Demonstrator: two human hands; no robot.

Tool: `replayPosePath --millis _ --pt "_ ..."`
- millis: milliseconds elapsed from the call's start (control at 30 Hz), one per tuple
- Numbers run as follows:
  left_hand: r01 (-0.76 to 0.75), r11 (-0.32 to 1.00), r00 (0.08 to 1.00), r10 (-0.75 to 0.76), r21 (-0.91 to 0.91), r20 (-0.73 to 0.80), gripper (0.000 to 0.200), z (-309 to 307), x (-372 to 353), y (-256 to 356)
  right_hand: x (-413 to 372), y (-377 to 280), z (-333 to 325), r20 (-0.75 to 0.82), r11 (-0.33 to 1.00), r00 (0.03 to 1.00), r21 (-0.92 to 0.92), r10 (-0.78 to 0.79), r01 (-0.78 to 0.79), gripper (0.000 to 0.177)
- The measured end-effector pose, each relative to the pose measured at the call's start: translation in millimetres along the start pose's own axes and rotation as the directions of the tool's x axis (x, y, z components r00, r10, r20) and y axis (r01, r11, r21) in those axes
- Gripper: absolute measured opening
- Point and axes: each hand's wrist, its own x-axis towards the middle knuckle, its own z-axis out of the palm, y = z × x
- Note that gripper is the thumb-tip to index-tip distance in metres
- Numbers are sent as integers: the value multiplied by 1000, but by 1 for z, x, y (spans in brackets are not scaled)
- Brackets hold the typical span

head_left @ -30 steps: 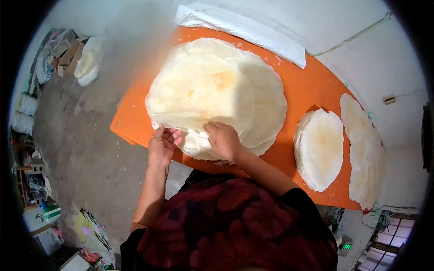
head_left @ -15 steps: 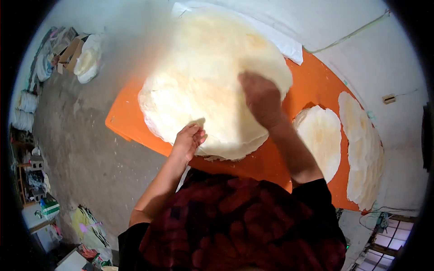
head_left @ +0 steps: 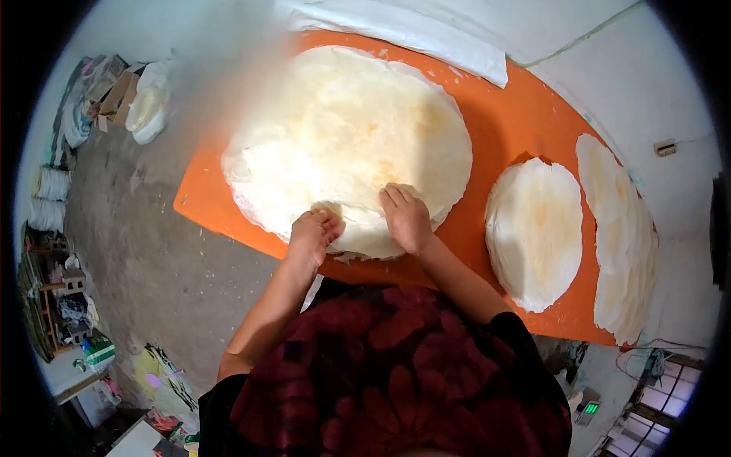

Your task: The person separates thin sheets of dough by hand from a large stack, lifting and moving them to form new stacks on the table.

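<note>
A large, round stack of thin, pale flatbread (head_left: 343, 129) with light brown patches lies on the orange table. My left hand (head_left: 314, 231) is at its near edge, fingers curled in a pinch at the top flatbread's rim. To the right of it, my right hand (head_left: 406, 218) has its fingers pressed together on the same near edge. Between the two hands runs a slightly raised, creased line in the flatbread. The undersides of my fingers are hidden.
The orange table (head_left: 487, 114) carries a smaller oval flatbread stack (head_left: 534, 236) and long overlapping folded pieces (head_left: 617, 236) to the right. White cloth (head_left: 403, 34) lies along the wall side. A cardboard box (head_left: 119, 99) and white sack (head_left: 149, 107) stand on the floor at left.
My right hand has come down from over the flatbread's right part to its near edge, beside my left. The top sheet's far edge now sits lower, uncovering orange table and white cloth.
</note>
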Motion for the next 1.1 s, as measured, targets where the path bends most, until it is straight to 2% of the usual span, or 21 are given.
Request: replayPosePath --millis 167,233,367,467,567,767,867,1033,1100 --pt "50 985 999 -53 -165 -13 15 3 2 -4 -2 4 2 70 997 997 71 29 -34 29" --pt "66 991 998 -67 -115 -3 19 0 9 -3 -2 4 -1 112 996 993 83 27 -37 30" --pt "55 991 998 -49 -119 51 23 -2 23 -14 -6 3 3 46 998 999 62 5 -7 29" --pt "106 983 993 -112 -150 -32 17 10 16 -5 -3 1 -3 24 997 1000 78 18 -19 27" --pt "140 987 987 -145 -80 -64 20 15 11 0 -4 2 -3 17 996 1000 82 18 -19 29" --pt "154 985 987 -157 -77 -36 23 24 4 6 -6 -1 -9 14 992 1000 125 -17 15 39" --pt "141 989 989 -139 -40 51 29 25 1 5 -4 -5 -16 -4 989 1000 146 -1 2 39" --pt "115 993 975 -106 -34 193 24 21 -6 6 -5 0 4 -114 999 993 46 24 -19 33" --pt "120 992 964 -106 -42 244 22 15 -10 8 -2 3 3 2 985 998 155 71 -70 27"
